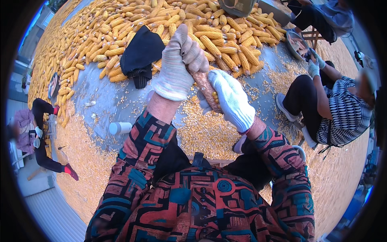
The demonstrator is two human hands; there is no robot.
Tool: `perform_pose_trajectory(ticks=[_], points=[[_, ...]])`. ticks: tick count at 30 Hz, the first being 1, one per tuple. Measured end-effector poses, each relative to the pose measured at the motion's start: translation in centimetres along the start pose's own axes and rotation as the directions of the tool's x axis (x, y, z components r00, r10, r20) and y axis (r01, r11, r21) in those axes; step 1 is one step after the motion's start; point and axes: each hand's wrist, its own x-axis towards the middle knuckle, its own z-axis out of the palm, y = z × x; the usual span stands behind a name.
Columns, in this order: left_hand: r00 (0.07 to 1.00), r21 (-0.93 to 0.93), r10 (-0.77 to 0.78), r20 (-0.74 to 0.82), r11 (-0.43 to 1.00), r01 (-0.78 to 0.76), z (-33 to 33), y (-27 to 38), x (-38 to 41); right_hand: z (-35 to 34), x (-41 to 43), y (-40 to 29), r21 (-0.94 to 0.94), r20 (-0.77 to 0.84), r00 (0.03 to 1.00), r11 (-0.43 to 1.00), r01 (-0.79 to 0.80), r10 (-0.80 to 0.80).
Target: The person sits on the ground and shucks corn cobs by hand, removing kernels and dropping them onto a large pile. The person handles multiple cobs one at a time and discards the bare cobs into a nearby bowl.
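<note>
My left hand [184, 65], in a striped knit work glove, is wrapped around the upper end of a corn cob [205, 87]. The cob is mostly stripped to its reddish core, with a few yellow kernels on its lower right side. Around its lower end closes my right hand [232, 96] in a white knit glove, its fingertips showing on the far side. Below the cob, loose corn kernels [208, 133] lie spread on the ground in front of my legs. A heap of unshelled corn ears [223, 39] rises just beyond my hands.
Dark cloth [142, 53] lies on the heap's edge, below a dark bag [239, 6]. A white bottle [120, 128] lies left of my legs. At right, a gloved person [338, 106] sits near a basin of cobs [297, 45]; others sit at upper right and far left [25, 130].
</note>
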Motion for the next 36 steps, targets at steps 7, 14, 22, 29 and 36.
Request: perform_pose_trajectory(ticks=[7, 14, 22, 29, 36], points=[[0.974, 0.005, -0.03, 0.226, 1.0, 0.03, 0.4, 0.1, -0.1, -1.6, -0.2, 1.5, -0.558, 0.207, 0.912, 0.724, 0.407, -0.353], [0.945, -0.086, -0.067, 0.32, 0.991, 0.099, 0.1, -0.2, -0.1, -1.1, -0.2, -0.4, -0.286, 0.167, 0.935, 0.892, 0.349, -0.312], [0.972, -0.142, 0.025, 0.233, 0.99, 0.008, -0.5, 1.1, -0.2, -3.3, -1.1, -0.9, -0.298, 0.27, 0.918, 0.881, 0.367, -0.291], [0.973, -0.097, 0.076, 0.218, 0.994, -0.056, -1.0, 1.6, 0.1, -2.1, -1.6, -3.0, 0.218, 0.222, 0.932, 0.917, -0.334, 0.286], [0.955, -0.259, 0.084, 0.283, 0.966, -0.008, -1.4, 1.8, 0.7, -2.6, -1.1, -0.3, -0.245, 0.22, 0.944, 0.923, 0.298, -0.246]])
